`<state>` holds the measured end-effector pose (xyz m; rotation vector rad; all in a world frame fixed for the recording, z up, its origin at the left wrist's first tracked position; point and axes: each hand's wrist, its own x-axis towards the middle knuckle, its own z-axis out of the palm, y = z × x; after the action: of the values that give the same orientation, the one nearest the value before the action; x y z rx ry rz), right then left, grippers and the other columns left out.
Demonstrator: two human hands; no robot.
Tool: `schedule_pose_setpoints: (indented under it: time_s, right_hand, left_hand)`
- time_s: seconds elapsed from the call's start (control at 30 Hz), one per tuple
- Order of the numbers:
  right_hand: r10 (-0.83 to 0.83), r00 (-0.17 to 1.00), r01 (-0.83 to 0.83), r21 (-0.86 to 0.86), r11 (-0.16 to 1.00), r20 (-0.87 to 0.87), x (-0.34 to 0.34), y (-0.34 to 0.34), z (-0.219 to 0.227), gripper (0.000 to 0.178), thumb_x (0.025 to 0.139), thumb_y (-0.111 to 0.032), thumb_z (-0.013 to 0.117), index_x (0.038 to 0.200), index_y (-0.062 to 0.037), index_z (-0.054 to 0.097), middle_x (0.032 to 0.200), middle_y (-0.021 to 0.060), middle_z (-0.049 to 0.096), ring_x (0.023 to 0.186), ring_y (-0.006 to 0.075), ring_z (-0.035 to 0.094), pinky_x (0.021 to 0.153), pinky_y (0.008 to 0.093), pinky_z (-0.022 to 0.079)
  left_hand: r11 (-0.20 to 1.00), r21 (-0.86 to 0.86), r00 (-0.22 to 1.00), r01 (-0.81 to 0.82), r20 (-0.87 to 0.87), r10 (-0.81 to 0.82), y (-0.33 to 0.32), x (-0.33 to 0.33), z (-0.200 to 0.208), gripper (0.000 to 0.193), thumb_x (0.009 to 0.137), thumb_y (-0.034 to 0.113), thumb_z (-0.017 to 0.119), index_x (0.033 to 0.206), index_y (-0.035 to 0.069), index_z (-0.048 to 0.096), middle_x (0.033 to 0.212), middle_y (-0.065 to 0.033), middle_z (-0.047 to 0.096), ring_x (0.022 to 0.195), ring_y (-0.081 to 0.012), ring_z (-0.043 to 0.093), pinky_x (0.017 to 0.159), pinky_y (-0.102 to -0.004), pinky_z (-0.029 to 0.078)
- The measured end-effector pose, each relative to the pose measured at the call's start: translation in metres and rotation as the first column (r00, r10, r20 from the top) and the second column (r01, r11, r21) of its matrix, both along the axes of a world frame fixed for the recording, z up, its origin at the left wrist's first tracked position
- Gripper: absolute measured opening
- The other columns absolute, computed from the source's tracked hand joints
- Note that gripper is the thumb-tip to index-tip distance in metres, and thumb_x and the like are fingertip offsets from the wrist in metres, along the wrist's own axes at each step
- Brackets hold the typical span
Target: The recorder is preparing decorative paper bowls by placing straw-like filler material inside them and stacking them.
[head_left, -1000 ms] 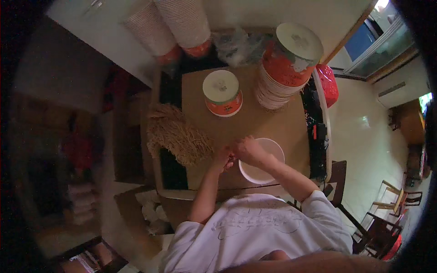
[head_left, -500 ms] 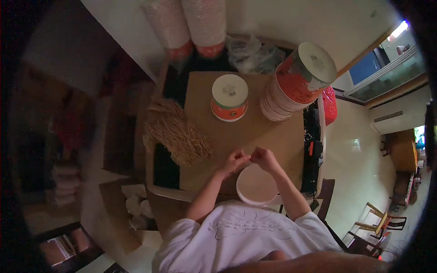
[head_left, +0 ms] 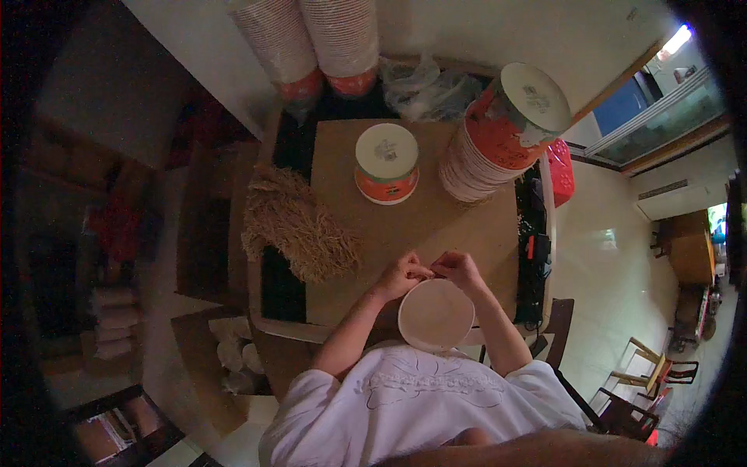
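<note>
An open paper bucket [head_left: 436,345] with a white inside rests at the near edge of the table, its mouth turned up toward me. At its far rim my left hand [head_left: 405,275] and my right hand [head_left: 457,270] meet, fingertips almost touching. Both are closed in a pinch; what lies between the fingers is too small to make out. To the left of my hands lies a loose bundle of tan paper-like twine strands [head_left: 299,226]. Farther off, a short upturned stack of printed orange and green paper buckets [head_left: 387,167] stands on the brown cardboard sheet [head_left: 420,226].
At the right leans a tall stack of nested buckets [head_left: 486,148]. Two long wrapped bucket stacks [head_left: 342,47] stand at the back beside a clear plastic bag [head_left: 428,89]. A red plastic container [head_left: 560,173] and a black device [head_left: 537,249] sit along the right edge.
My hands stay together at the bucket's far rim, with the fingers shifting slightly. The whole view has moved a little, and the bucket appears slightly farther left.
</note>
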<state>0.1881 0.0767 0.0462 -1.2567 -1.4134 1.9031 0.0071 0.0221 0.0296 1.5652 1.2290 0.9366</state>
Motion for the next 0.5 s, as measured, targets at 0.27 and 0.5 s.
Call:
schedule_pose_setpoints:
  time_s: [0.27, 0.5]
  right_hand:
    - [0.051, 0.914, -0.191, 0.317, 0.929, 0.402, 0.008, 0.0, -0.015, 0.019, 0.077, -0.014, 0.061, 0.065, 0.0003, 0.059, 0.057, 0.0029, 0.056, 0.053, 0.0077, 0.05, 0.047, 0.0248, 0.041]
    - [0.103, 0.992, -0.103, 0.0, 0.995, 0.072, 0.009, 0.001, -0.005, 0.017, 0.08, -0.016, 0.058, 0.073, -0.0004, 0.057, 0.063, -0.0001, 0.053, 0.06, 0.0065, 0.046, 0.054, 0.0224, 0.039]
  left_hand:
    - [0.998, 0.06, 0.992, -0.004, -0.126, 0.011, 0.003, 0.005, -0.004, 0.013, 0.068, 0.015, 0.068, 0.08, 0.012, 0.067, 0.074, -0.0051, 0.049, 0.067, -0.0198, 0.054, 0.059, -0.031, 0.044]
    - [1.0, -0.001, 0.997, -0.004, -0.072, 0.004, 0.001, 0.005, -0.008, 0.017, 0.065, 0.008, 0.068, 0.082, 0.009, 0.067, 0.073, -0.0069, 0.052, 0.071, -0.0199, 0.054, 0.063, -0.03, 0.045]
